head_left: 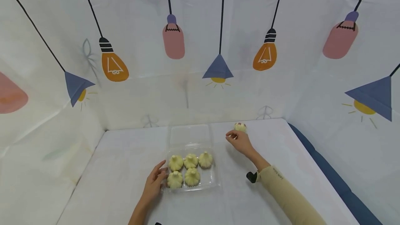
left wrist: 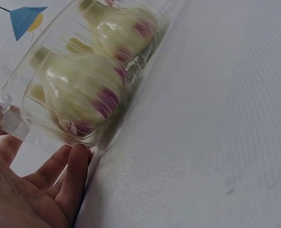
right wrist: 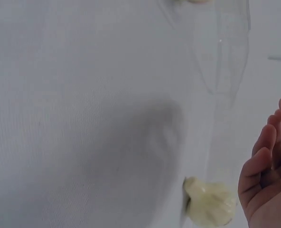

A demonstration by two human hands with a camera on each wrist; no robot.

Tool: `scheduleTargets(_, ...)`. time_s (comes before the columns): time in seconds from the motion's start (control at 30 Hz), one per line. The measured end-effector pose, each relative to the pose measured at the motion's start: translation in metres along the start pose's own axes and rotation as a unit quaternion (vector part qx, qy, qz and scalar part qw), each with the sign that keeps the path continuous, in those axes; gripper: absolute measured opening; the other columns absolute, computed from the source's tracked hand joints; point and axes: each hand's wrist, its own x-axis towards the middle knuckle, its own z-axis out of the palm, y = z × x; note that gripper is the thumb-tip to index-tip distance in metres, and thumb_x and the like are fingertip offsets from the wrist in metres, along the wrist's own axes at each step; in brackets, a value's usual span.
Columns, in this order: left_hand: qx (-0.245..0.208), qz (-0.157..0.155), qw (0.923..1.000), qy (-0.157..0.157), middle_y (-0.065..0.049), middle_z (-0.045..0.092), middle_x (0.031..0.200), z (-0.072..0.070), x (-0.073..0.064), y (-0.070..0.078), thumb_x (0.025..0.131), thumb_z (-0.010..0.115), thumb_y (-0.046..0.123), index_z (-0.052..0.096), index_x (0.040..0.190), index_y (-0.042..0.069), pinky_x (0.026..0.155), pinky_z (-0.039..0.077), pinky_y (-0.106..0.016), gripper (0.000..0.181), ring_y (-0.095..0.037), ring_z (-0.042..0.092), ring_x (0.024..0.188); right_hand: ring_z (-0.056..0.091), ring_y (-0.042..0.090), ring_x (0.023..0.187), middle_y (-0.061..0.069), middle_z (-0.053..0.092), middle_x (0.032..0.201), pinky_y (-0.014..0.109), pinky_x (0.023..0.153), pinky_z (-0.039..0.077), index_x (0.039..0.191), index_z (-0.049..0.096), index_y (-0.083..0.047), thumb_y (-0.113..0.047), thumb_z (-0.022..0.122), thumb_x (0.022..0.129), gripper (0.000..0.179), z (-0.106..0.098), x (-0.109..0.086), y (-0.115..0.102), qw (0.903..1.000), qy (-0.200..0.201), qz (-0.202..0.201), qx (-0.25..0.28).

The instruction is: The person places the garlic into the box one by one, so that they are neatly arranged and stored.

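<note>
A clear plastic box stands on the table with its lid folded back behind it. Inside are pale garlic bulbs, three along the back and two in front. Purple streaks show low on the nearer bulb. My left hand rests its fingers against the box's left side, at the corner in the left wrist view. Beyond the box to the right, my right hand hangs over the table, fingers loosely bent and holding nothing. One more garlic bulb lies just behind it, on its side in the right wrist view.
White cloth covers the table. A wall sheet with printed lamps rises at the back edge. Blue padding runs along the right side. A black heart-shaped piece sits by the right cuff.
</note>
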Motion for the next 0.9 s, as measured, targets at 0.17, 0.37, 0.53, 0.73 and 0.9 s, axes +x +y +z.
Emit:
scheduleTargets(0.17,-0.003,0.004,1.0000,0.001,-0.027,0.051,0.130,-0.001,0.001,-0.002,0.105,0.046,0.019,0.039,0.148,0.007,0.070,0.051,-0.033,0.045,-0.023,0.060,0.103,0.057,0.022,0.078,0.007,0.063,0.088,0.031,0.059,0.045,0.106,0.071,-0.003,-0.017,0.068,0.092,0.020,-0.006,0.010,0.018,0.9994,0.001,0.036,0.004)
scheduleTargets(0.37,0.011,0.005,0.9999,0.003,-0.025,0.053,0.128,0.000,0.001,-0.002,0.105,0.046,0.022,0.040,0.147,0.008,0.074,0.048,-0.037,0.045,-0.026,0.060,0.104,0.059,0.027,0.088,0.012,0.065,0.095,0.036,0.067,0.047,0.109,0.070,-0.002,-0.016,0.067,0.093,0.022,-0.011,0.021,0.034,0.9987,0.016,0.047,-0.007)
scheduleTargets(0.53,0.014,-0.008,0.9999,0.003,-0.024,0.053,0.128,0.000,-0.001,0.000,0.104,0.047,0.022,0.039,0.148,0.009,0.070,0.047,-0.035,0.046,-0.025,0.060,0.103,0.061,0.027,0.084,0.011,0.066,0.092,0.037,0.067,0.048,0.106,0.070,0.000,-0.014,0.065,0.093,0.019,-0.015,0.029,0.040,0.9984,0.035,0.036,-0.025)
scheduleTargets(0.73,0.003,-0.012,0.9999,-0.002,-0.026,0.052,0.129,0.000,-0.001,0.000,0.105,0.046,0.020,0.037,0.149,0.007,0.069,0.046,-0.037,0.046,-0.026,0.060,0.104,0.061,0.027,0.081,0.013,0.064,0.091,0.040,0.068,0.048,0.103,0.070,0.000,-0.011,0.065,0.092,0.016,-0.023,0.038,0.037,0.9975,0.059,0.013,-0.037)
scheduleTargets(0.9,0.000,-0.011,0.9999,0.001,-0.026,0.052,0.129,-0.001,-0.001,-0.001,0.105,0.046,0.019,0.038,0.148,0.007,0.068,0.046,-0.036,0.046,-0.025,0.061,0.103,0.059,0.030,0.087,0.016,0.064,0.095,0.044,0.076,0.045,0.100,0.070,0.000,-0.011,0.064,0.092,0.016,-0.025,0.044,0.041,0.9955,0.081,0.017,-0.047)
